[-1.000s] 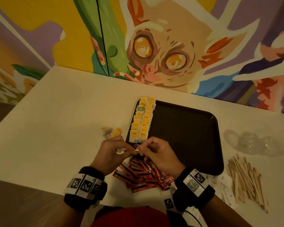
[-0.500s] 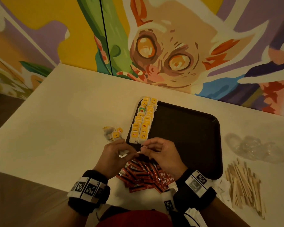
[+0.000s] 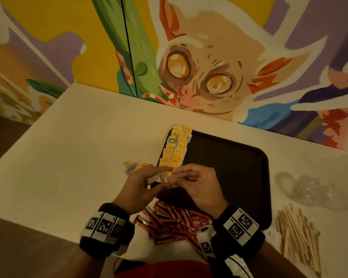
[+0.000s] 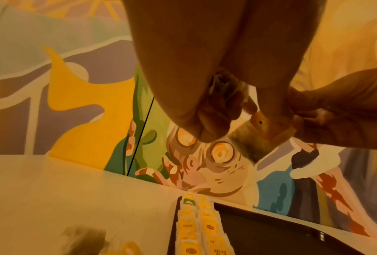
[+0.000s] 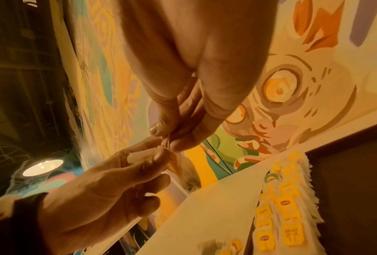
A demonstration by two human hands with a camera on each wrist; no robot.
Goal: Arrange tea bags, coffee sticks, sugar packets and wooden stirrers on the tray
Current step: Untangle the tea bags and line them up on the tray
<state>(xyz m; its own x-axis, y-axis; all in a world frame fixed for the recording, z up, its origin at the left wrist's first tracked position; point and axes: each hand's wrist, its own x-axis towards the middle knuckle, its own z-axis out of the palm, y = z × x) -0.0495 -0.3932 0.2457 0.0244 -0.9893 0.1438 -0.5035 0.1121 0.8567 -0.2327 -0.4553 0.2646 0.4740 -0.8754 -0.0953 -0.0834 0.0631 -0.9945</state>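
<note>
A dark tray lies on the white table, with two rows of yellow-tagged tea bags along its left edge. Over the tray's near left corner both hands hold one tea bag. My left hand grips the bag's pouch, its index finger stretched out. My right hand pinches the bag's thin string, which forms a small loop. Red coffee sticks lie heaped below the hands. Wooden stirrers are piled at the right.
A few loose tea bags lie on the table left of the tray. Crumpled clear plastic sits right of the tray, above the stirrers. A painted wall borders the table's far edge. Most of the tray's floor is bare.
Both hands have risen slightly toward the near end of the tea bag rows, still joined on the bag. The left index finger now points out straight.
</note>
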